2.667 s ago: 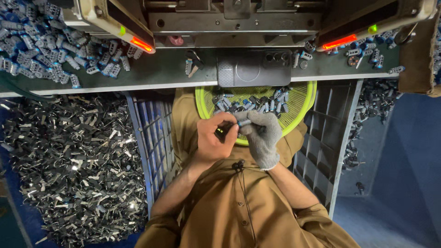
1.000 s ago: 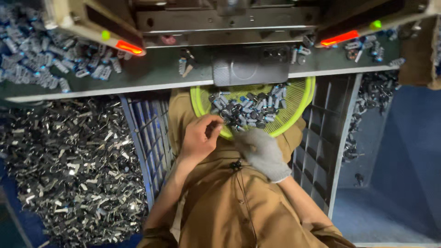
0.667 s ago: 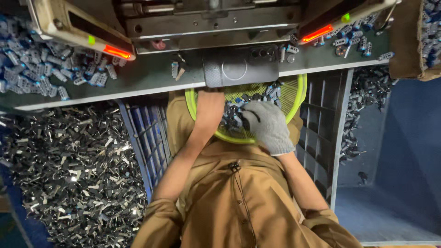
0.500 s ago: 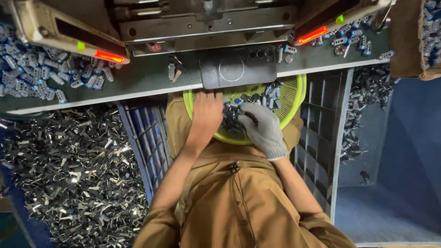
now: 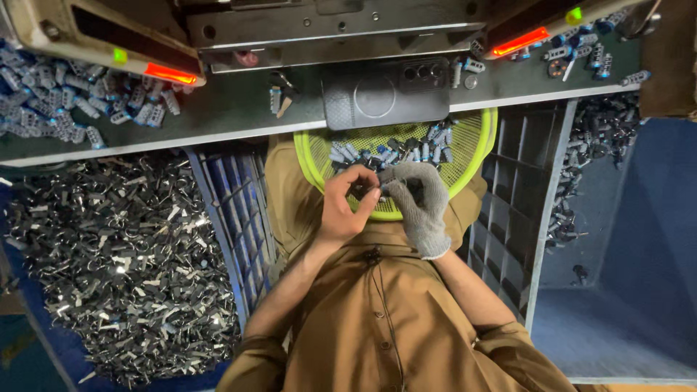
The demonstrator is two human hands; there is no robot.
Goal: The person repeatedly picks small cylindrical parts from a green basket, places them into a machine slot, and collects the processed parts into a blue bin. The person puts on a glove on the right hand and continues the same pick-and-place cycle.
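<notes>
A yellow-green mesh basket (image 5: 481,154) rests on my lap and holds several small grey and blue metal parts (image 5: 363,154). My bare left hand (image 5: 343,209) and my right hand (image 5: 422,207), in a grey knit glove, meet over the basket's near rim. Their fingertips pinch a small dark metal part (image 5: 377,190) between them; its shape is too small to tell.
A dark flat rectangular case (image 5: 385,96) lies on the green bench edge (image 5: 239,112) above the basket. Loose parts (image 5: 80,109) crowd the bench at left. A heap of shiny metal clips (image 5: 109,254) fills the left. Plastic crates (image 5: 232,210) (image 5: 519,203) flank my legs. The machine shows red lights (image 5: 170,73).
Both hands were reaching into the basket's parts; they have drawn back toward my body and now meet fingertip to fingertip on a small part.
</notes>
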